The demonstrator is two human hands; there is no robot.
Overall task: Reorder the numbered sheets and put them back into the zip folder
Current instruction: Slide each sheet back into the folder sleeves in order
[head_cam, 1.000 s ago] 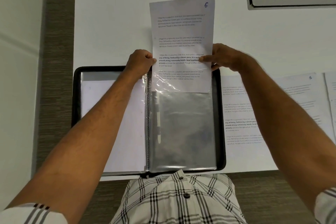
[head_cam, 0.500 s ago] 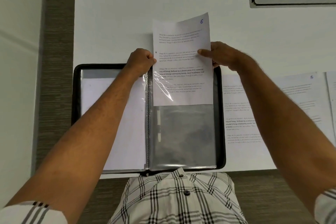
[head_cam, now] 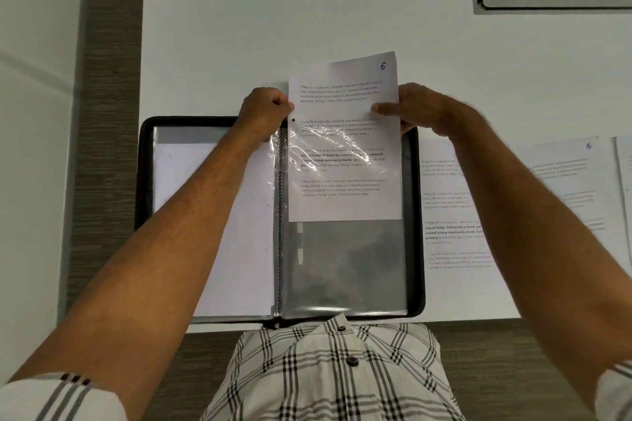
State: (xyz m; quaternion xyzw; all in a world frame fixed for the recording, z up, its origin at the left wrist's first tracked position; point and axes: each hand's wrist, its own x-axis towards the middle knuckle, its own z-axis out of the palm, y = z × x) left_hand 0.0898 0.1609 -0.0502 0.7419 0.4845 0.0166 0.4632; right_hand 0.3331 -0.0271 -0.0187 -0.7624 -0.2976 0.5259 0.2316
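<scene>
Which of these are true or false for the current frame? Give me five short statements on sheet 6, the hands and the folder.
1. The sheet marked 6 is partly inside a clear sleeve. True.
2. The zip folder is closed. False: it lies open on the table.
3. Both hands hold the sheet: left hand at its left edge, right hand at its right edge. True.
4. The sheet reaches the bottom of the sleeve. False: the lower part of the sleeve shows no paper.
5. More printed sheets lie right of the folder. True.
</scene>
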